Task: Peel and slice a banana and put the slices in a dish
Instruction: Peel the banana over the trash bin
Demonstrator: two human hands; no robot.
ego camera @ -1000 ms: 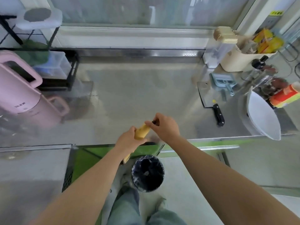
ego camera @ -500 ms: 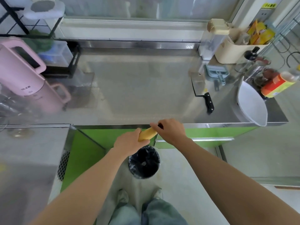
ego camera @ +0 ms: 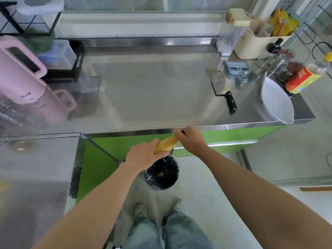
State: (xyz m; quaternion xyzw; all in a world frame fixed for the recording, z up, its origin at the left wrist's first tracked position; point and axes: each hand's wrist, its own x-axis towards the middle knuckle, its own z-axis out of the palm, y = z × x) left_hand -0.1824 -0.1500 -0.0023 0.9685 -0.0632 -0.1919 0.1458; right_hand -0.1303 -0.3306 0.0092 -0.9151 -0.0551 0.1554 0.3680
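Observation:
A yellow banana (ego camera: 166, 145) in its peel is held in the air in front of the counter edge, above a black bin (ego camera: 162, 173). My left hand (ego camera: 142, 155) grips its lower end. My right hand (ego camera: 191, 140) pinches the dark stem at its upper end. A cleaver (ego camera: 222, 90) with a black handle lies on the steel counter (ego camera: 152, 90) at the right. A white dish (ego camera: 277, 101) leans at the counter's right edge.
A pink kettle-like appliance (ego camera: 23, 78) stands at the left. Bottles, a cream caddy (ego camera: 255, 42) and a blue scoop (ego camera: 237, 69) crowd the back right. A lower steel surface (ego camera: 32, 177) lies at my left. My feet stand behind the bin.
Both hands with the banana have drawn back from over the counter to in front of its edge, above the bin. The grip on the banana is unchanged.

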